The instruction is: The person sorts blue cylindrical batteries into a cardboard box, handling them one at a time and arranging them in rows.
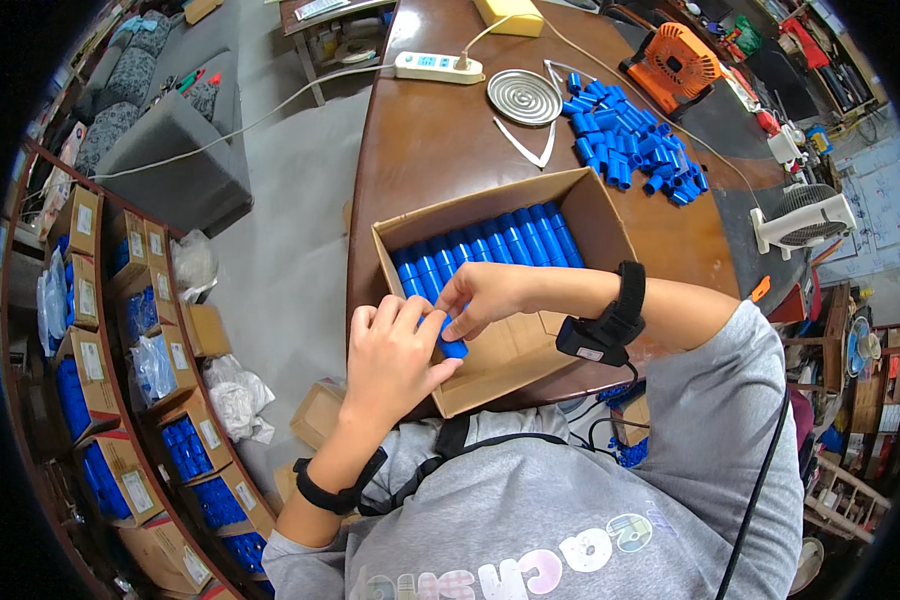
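An open cardboard box (510,367) stands at the table's near edge. Blue plastic pipe couplings (521,238) lie packed in rows along its far part; bare cardboard floor shows nearer me. My left hand (390,352) is over the box's left wall, its thumb and fingers around a blue coupling (454,348) at the near left inside the box. From the right, my right hand (484,296) reaches in and pinches the same coupling between thumb and fingers. My hands hide part of the coupling and some of the row behind it.
Loose blue couplings (622,135) are heaped on the brown table (427,142), near a coiled metal disc (525,97) and a white strap (521,142). A power strip (435,67), orange fan (679,60) and white fan (802,214) stand beyond. Shelves with boxes (139,480) line the left.
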Available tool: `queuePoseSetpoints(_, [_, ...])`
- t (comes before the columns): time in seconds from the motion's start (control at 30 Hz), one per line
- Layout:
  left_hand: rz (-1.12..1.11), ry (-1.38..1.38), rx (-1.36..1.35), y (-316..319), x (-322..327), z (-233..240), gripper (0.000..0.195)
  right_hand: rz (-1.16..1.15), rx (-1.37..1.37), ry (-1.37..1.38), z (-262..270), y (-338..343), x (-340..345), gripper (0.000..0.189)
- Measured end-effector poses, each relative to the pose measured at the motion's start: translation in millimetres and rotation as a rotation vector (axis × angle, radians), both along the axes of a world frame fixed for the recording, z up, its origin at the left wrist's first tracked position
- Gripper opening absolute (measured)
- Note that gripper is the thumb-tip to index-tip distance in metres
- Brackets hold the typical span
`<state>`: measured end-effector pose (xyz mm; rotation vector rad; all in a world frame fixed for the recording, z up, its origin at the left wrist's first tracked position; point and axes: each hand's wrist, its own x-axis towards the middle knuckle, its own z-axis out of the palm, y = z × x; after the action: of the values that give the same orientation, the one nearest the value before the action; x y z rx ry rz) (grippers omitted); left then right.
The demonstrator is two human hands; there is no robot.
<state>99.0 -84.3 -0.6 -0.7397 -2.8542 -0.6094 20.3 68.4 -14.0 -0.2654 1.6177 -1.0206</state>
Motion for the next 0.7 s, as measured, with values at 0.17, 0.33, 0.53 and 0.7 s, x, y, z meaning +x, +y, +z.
queuePoseSetpoints(0.17, [0.07, -0.086, -0.124, 8, 3, 2, 0.04, 0.025, 0.052, 0.012, -8, -3, 2, 0.028])
queuePoseSetpoints(0.33, [0.057, -0.139, -0.272, 20, -2, -2, 0.035, 0.524, 0.056, 0.548, -17, 3, -3, 0.034])
queuePoseSetpoints(0.53, [-0.095, -0.21, -0.457, 39, -3, -17, 0.028, 0.984, 0.205, 0.756, -8, 13, -7, 0.031])
queuePoseSetpoints(0.7, [-0.091, -0.313, -0.636, 51, -1, -38, 0.027, 1.002, 0.147, 0.811, -17, 18, -9, 0.03])
